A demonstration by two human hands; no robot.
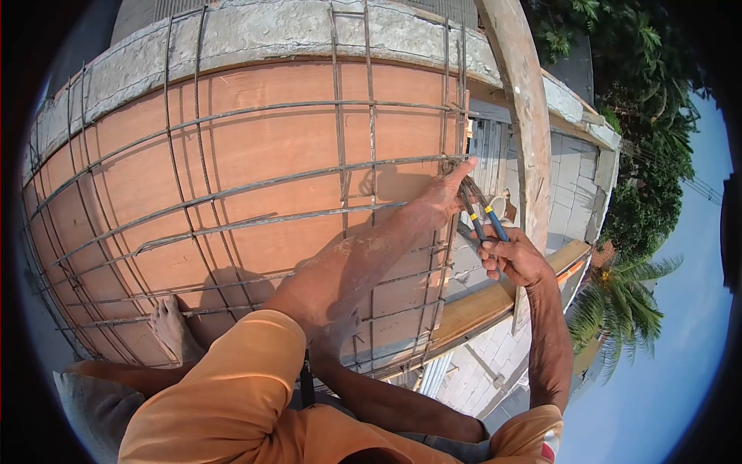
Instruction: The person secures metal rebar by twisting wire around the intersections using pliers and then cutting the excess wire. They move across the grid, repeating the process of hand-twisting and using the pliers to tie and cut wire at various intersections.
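My right hand (514, 254) grips a pair of pincers (488, 214) by its blue and dark handles with yellow bands. The pincers' head points up and left, close to my left hand (448, 193). That hand is at the right end of the rebar grid (371, 164), beside a crossing of bars, with one digit stretched out past the edge. Its other fingers curl in, and whatever they hold is hidden. The grid of thin steel bars lies over an orange-brown plywood panel (270, 139).
A wooden post (530, 131) slants just beyond the pincers. Rough concrete (270, 32) borders the panel's far side. A timber beam (479, 311) runs below my right hand, with a block wall (570, 178) lower down. A bare foot (171, 329) rests among the bars at left.
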